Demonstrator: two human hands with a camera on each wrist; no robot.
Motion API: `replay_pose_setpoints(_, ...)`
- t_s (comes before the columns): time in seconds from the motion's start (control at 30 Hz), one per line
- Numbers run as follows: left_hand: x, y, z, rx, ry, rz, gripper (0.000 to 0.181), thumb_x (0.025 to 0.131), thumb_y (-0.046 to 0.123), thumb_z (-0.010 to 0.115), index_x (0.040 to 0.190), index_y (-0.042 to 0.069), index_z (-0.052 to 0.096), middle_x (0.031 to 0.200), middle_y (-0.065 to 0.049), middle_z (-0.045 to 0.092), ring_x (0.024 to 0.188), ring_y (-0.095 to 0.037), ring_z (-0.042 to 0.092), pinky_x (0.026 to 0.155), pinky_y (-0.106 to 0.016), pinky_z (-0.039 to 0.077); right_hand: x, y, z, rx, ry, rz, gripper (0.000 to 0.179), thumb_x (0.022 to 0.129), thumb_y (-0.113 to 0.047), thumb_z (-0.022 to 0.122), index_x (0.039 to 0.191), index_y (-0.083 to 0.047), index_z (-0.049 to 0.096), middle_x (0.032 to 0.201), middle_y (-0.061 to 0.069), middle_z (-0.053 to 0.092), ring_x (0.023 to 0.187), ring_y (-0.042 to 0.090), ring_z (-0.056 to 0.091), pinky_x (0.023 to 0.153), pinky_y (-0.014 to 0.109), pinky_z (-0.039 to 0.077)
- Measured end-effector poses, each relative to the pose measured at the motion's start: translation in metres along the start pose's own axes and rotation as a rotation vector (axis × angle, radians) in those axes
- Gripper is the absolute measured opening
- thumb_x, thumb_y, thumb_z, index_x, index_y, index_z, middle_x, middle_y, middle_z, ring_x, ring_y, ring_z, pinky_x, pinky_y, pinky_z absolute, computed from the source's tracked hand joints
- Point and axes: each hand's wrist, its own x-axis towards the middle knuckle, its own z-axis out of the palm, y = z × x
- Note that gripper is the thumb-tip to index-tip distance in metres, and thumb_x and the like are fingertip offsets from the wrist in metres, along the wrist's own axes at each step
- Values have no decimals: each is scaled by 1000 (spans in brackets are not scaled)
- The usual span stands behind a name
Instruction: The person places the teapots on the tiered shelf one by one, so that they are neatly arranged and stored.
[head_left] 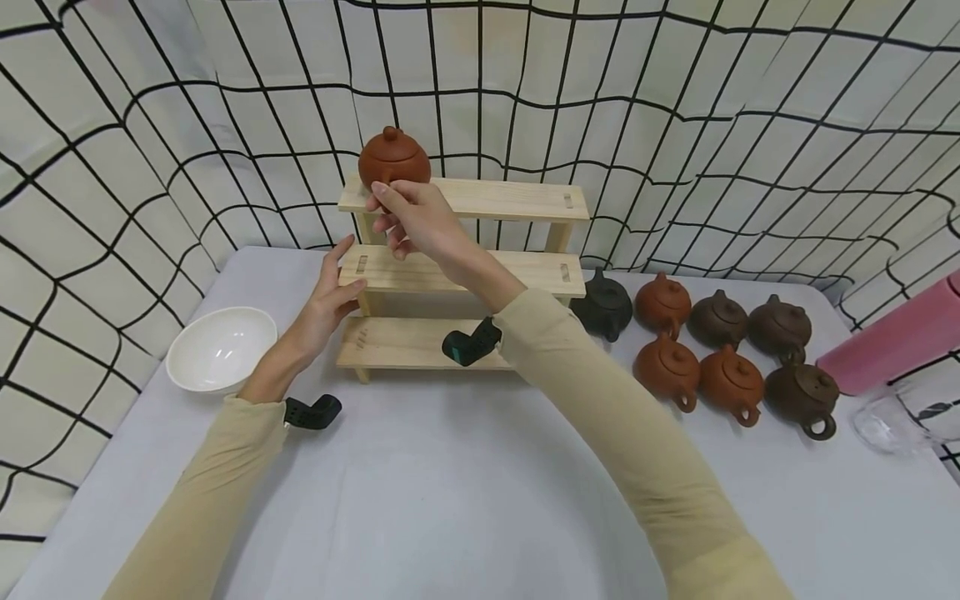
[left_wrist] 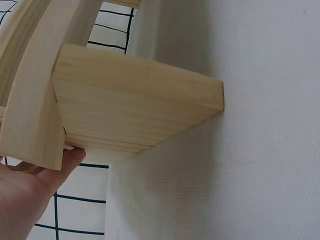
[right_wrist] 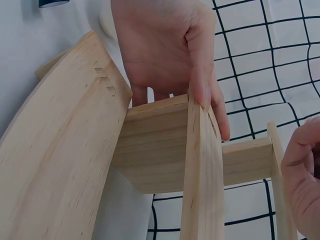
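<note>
A reddish-brown clay teapot [head_left: 393,158] sits at the left end of the top board of a three-tier wooden rack [head_left: 465,271]. My right hand [head_left: 426,221] pinches the teapot's handle, which faces me and is mostly covered by the fingers. At the middle board's left end, my left hand [head_left: 311,325] grips the wood, thumb at the front and fingers behind. The right wrist view shows this left hand [right_wrist: 162,45] at the board's end, and part of the right hand [right_wrist: 302,185] at the edge. In the left wrist view, the left hand [left_wrist: 25,200] is behind a wooden upright.
A white bowl [head_left: 221,350] stands left of the rack. To the right are a black teapot [head_left: 606,307] and several red and brown teapots [head_left: 667,367]. A pink cylinder [head_left: 896,333] and a clear glass [head_left: 892,421] lie farther right. Black wire grid [head_left: 480,100] rises behind.
</note>
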Motion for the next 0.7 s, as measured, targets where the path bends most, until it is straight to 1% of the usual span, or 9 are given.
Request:
replay_pose_setpoints(0.13,0,0,0,4,-2,-3,75,107,23,32,166,19,-15,171,-18,4,153,-35,18,122,-60,18,0,3,0,58,9,7,28,111,-23,53,106,4,62,86,12,61,60,13,54,54,23,48)
replay_pose_setpoints(0.2,1,0,1,3,-3,-4,75,107,22,32,166,19,-15,171,-18,4,153,-35,18,122,-60,19,0,5,-1,84,8,6,24,111,-21,55,106,2,60,87,12,61,62,14,56,56,23,50)
replay_pose_setpoints(0.27,1,0,1,2,-4,-4,75,108,22,31,166,19,-15,171,-19,5,152,-35,18,122,-59,19,-2,7,-2,112,7,-1,22,110,-20,56,111,2,58,90,12,62,63,15,58,57,24,51)
replay_pose_setpoints(0.37,1,-1,1,7,-3,-4,74,108,22,31,166,19,-15,171,-19,5,152,-35,19,122,-58,19,-10,8,-7,123,9,-9,25,110,-20,55,125,0,57,96,13,64,66,17,63,61,24,53)
replay_pose_setpoints(0.47,1,-2,2,2,-1,-4,75,108,22,32,166,19,-15,172,-17,2,152,-34,18,122,-57,20,-24,5,-15,117,-5,-17,30,111,-20,54,135,-2,54,106,19,65,71,20,66,64,26,55)
replay_pose_setpoints(0.53,1,-2,2,-7,1,-4,75,107,21,32,166,18,-15,172,-16,2,151,-33,18,121,-56,21,-37,2,-22,107,-22,-19,32,111,-19,54,138,-3,52,110,22,65,74,21,67,67,27,55)
replay_pose_setpoints(0.6,1,-1,2,-11,1,-2,75,108,21,31,166,19,-16,172,-15,0,151,-33,18,121,-56,21,-51,-1,-29,83,-44,-23,33,111,-19,53,140,-4,52,112,23,64,75,23,66,68,28,55)
replay_pose_setpoints(0.7,0,0,1,-9,1,7,75,108,21,31,166,19,-16,172,-16,0,152,-33,16,122,-57,20,-74,-5,-41,15,-79,-31,32,111,-18,52,141,-6,53,110,20,64,76,23,66,68,29,55)
